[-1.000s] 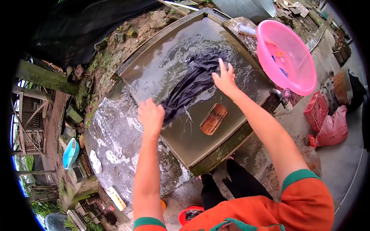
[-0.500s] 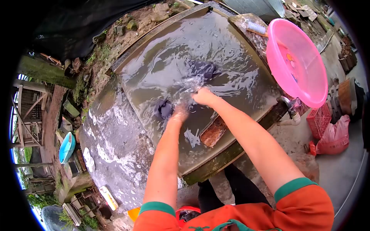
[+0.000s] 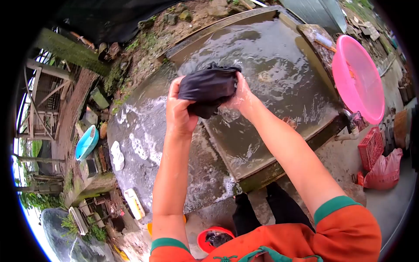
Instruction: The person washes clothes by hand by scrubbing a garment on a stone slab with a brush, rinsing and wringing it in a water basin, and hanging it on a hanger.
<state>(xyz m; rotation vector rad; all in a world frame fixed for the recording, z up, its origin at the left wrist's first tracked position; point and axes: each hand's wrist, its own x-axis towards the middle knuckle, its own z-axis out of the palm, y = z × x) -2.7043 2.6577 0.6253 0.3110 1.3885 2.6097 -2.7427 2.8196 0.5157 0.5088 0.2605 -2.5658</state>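
Holding cloudy water, the big stone tank [image 3: 255,179] is the largest thing. Wide and gray, the slab [image 3: 203,172] runs along the tank's left edge, with white suds on it. A pink tub [image 3: 362,83] leans by the tank's right edge. A pink bag [image 3: 384,172] sits on the ground, out past the tank's near right corner. Its front has some faint marks that look like writing, but they are too small to read.

Next comes the dark cloth [image 3: 208,87], all bunched up and held above the tank's left edge. I can't tell if any bit of it dips in the water. It looks soaking wet, so I think it is heavy for a cloth, soft, floppy and a bit slippery. It should not break, but a loose end could flop down. The best place to grab is a thick bunch at each end, with the whole hand. No label shows on it.

The left hand [image 3: 179,109] grips the cloth's left end, with the thumb in front. The right hand [image 3: 240,96] has hold of the right end, but most of its fingers are hidden.

Smaller still, a white rag [image 3: 117,156] lies near the slab's left edge. A white tray [image 3: 134,204] rests by the slab's near left corner, and I can read no words on it.
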